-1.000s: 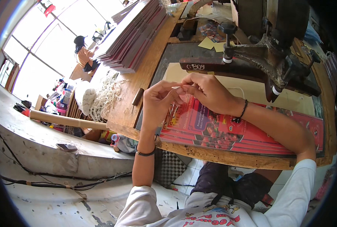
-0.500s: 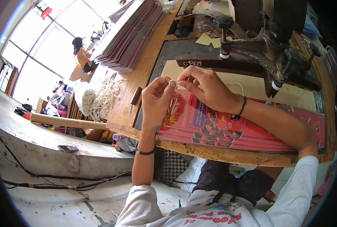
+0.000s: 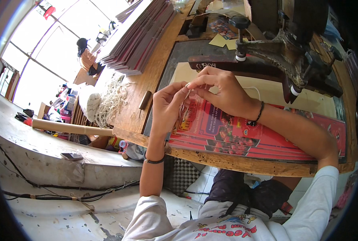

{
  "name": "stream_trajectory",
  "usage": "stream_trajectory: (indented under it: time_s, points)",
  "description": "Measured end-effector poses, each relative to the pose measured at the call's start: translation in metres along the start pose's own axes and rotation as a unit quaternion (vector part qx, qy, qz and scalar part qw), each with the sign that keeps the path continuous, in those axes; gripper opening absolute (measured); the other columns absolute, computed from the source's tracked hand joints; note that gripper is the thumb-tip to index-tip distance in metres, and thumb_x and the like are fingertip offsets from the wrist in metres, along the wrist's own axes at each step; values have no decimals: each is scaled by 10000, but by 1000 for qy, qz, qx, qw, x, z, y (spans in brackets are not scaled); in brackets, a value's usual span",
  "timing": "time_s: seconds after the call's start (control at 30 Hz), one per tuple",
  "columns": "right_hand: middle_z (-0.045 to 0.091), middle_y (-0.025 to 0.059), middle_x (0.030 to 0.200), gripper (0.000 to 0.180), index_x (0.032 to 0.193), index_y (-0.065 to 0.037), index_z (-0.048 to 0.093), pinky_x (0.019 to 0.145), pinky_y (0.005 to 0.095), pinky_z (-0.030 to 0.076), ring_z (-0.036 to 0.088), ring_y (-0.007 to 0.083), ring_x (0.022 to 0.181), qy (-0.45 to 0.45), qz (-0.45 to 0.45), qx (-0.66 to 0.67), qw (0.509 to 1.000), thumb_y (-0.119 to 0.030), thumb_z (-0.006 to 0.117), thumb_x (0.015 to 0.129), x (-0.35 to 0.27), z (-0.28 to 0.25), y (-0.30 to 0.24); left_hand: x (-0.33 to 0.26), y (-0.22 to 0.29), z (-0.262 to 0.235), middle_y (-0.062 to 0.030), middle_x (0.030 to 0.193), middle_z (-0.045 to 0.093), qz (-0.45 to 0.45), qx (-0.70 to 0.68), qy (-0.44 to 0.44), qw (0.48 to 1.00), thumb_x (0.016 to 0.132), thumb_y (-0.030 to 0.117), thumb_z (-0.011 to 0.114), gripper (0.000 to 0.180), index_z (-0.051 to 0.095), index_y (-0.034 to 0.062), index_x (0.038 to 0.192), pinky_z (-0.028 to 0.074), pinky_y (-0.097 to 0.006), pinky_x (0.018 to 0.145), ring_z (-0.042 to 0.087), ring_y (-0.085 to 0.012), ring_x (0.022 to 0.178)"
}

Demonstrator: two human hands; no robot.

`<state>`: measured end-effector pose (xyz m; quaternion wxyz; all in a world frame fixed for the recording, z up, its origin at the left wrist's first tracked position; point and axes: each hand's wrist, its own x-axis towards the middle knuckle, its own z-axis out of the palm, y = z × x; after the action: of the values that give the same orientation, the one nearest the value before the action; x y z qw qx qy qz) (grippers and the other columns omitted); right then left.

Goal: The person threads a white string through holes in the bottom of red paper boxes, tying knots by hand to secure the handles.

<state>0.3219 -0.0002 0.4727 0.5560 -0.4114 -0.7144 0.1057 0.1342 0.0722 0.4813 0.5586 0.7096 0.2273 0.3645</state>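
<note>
My left hand and my right hand meet above a stack of flat red printed cardboard sheets on the wooden workbench. Both pinch a thin white string between thumb and fingertips. The string runs down over the left end of the red stack, and a loop of it shows behind my right wrist. A dark bracelet circles each wrist.
A dark metal press machine stands just beyond my hands. A tall pile of flat sheets lies at the back left, with a bundle of white string beside it. A person sits far left near bright windows.
Both hands stayed together on the string and rose slightly toward the machine. The fingers have shifted their pinch on the string.
</note>
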Motion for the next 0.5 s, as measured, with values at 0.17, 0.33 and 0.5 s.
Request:
stream_trajectory:
  time_s: [0.17, 0.33, 0.5]
  points:
    - [652, 104, 947, 233, 1089, -74, 749, 755, 326, 536, 660, 223, 830, 4, 1, 3, 1000, -60, 717, 858, 0, 0, 0, 2, 1, -2, -69, 906, 717, 12, -6, -10, 1000, 987, 117, 610, 237, 678, -73, 1110, 506, -211, 697, 612, -66, 761]
    - [654, 101, 952, 215, 1092, -74, 746, 740, 323, 537, 662, 212, 841, 23, -7, 2, 1000, -73, 703, 881, -3, 4, 2, 0, -2, -1, -53, 897, 713, 2, -16, -2, 1000, 991, 134, 624, 261, 671, -73, 1142, 506, -206, 664, 605, -60, 740]
    - [676, 112, 971, 206, 1086, -39, 726, 686, 307, 549, 675, 182, 810, 24, 71, 57, 996, -79, 697, 886, 4, -1, -9, 0, -4, -4, -46, 909, 713, 6, 13, -6, 1000, 982, 102, 630, 241, 669, -55, 1160, 504, -203, 671, 604, -54, 730]
